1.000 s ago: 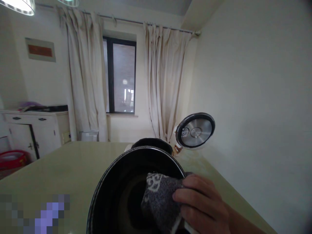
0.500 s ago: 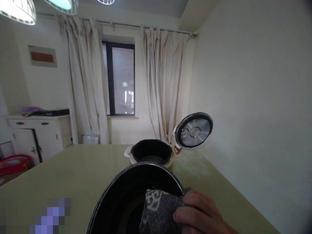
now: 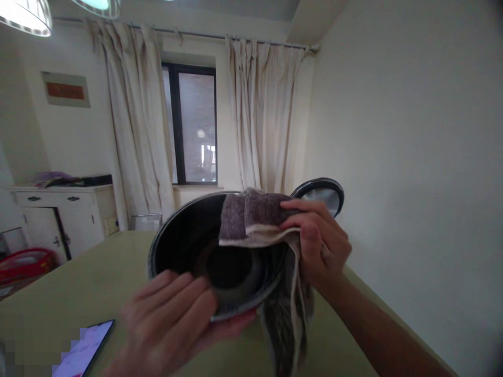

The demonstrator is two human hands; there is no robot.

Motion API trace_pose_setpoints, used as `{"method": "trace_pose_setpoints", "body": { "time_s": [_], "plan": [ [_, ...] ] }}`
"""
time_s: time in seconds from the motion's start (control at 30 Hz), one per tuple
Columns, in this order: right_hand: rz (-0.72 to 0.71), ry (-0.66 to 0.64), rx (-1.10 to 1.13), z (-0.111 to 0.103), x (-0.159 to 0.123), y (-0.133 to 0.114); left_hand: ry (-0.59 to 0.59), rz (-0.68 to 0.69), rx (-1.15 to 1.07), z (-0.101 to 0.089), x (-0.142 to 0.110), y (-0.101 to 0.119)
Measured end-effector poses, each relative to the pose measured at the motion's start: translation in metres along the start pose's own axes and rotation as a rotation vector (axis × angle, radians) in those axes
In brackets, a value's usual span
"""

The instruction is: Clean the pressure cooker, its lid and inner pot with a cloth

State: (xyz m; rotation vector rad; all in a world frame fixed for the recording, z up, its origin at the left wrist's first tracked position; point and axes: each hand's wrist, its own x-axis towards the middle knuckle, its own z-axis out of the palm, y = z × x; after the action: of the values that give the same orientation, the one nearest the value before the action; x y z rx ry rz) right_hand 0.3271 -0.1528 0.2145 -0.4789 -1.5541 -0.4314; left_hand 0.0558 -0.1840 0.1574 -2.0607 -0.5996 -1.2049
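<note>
A black inner pot (image 3: 168, 246) is tilted up above the table, its dark inside facing me. My left hand (image 3: 173, 314) grips the pot's near rim, fingers over the edge and thumb beneath. In my right hand (image 3: 322, 241) is a grey-purple towel (image 3: 251, 214) with a pale hem, pinched and laid over the pot's upper right rim. The rest of the towel hangs down outside the pot's right side. Behind stands the cooker's raised lid (image 3: 320, 196), partly covered by my right hand. The cooker's body is hidden by the pot.
A phone (image 3: 88, 348) with a lit, partly blurred screen lies on the greenish table (image 3: 94, 283) at the left front. A white cabinet (image 3: 82, 220) and a red basket (image 3: 29, 264) stand beyond at left. A wall (image 3: 412, 183) runs along the right.
The pot has risen and turned its inside toward me. My left hand has come into view on its rim. My right hand has moved the towel up from inside to the upper rim.
</note>
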Motion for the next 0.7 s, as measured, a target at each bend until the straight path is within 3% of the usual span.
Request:
{"method": "trace_pose_setpoints", "body": {
  "time_s": [0.07,0.13,0.3,0.43,0.7],
  "plan": [
    [-0.005,0.0,-0.054,0.01,0.014,0.02,0.1,0.104,0.066,0.027,0.028,-0.02],
    [0.024,-0.01,-0.084,0.018,0.021,0.04,0.169,0.108,0.088,0.057,0.045,-0.036],
    [0.222,-0.121,-0.055,0.026,0.012,0.077,0.137,0.08,0.067,0.115,0.042,-0.051],
    [0.276,-0.311,-0.004,0.021,-0.001,0.089,0.067,0.066,0.065,0.133,0.036,-0.059],
    [0.305,-0.394,-0.008,0.022,-0.012,0.101,-0.082,-0.004,0.074,0.158,0.03,-0.078]
  ]
}}
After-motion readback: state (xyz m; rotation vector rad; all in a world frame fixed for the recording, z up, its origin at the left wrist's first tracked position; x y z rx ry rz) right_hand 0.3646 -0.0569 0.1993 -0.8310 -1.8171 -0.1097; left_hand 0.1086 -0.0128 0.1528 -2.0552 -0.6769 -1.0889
